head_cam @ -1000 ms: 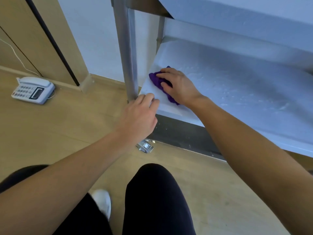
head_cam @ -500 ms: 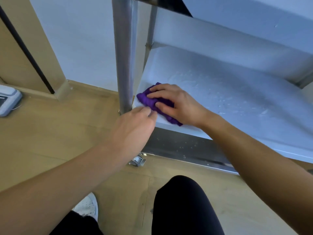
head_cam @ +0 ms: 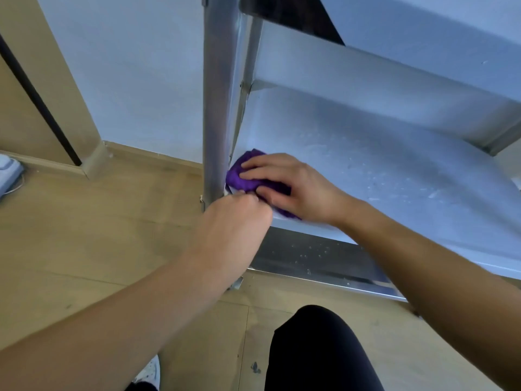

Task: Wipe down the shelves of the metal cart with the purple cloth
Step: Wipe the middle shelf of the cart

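Note:
The purple cloth [head_cam: 243, 176] lies bunched in the front left corner of the metal cart's bottom shelf [head_cam: 380, 170], right against the upright post [head_cam: 215, 108]. My right hand [head_cam: 293, 187] presses flat on the cloth, fingers spread over it. My left hand [head_cam: 234, 227] rests at the shelf's front edge just below the cloth, fingers curled; I cannot tell whether its fingertips touch the cloth or the edge. Water droplets speckle the shelf surface and its front lip [head_cam: 310, 255].
A higher cart shelf [head_cam: 408, 46] overhangs the bottom one. The wooden floor [head_cam: 98, 235] spreads to the left, with a white telephone [head_cam: 8, 170] at the far left edge. A white wall and a wooden door frame stand behind. My dark-trousered knee [head_cam: 318, 348] is below the shelf.
My right hand has slid the cloth left into the shelf corner by the post. My left hand has moved up to the shelf edge next to it. The view has shifted closer and rightward.

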